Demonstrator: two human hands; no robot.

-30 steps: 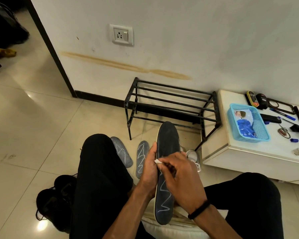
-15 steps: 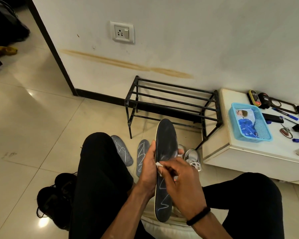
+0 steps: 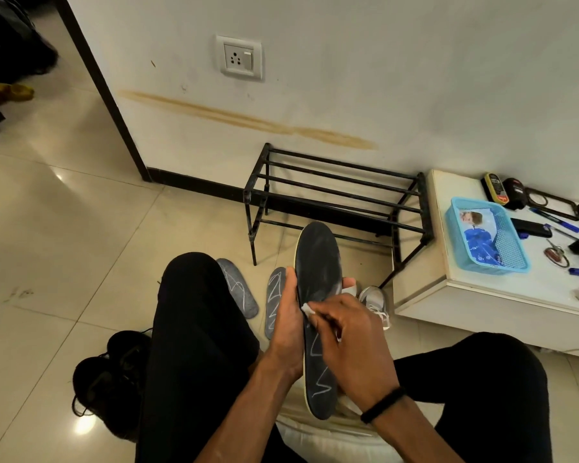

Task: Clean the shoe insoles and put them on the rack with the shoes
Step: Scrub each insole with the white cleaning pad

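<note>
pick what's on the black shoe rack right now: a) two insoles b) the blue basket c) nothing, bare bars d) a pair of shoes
c: the rack shows only bare bars; two insoles lie on the floor before it, and the blue basket sits on the white table.

I am sitting on the floor of a home, in a hallway or entry corner. A black metal shoe rack [image 3: 335, 198] stands against the white wall, below a wall socket [image 3: 238, 58]. Right of the rack, a low white cabinet [image 3: 482, 295] holds household odds and ends; left of it, glossy floor tiles [image 3: 64, 228].
</note>
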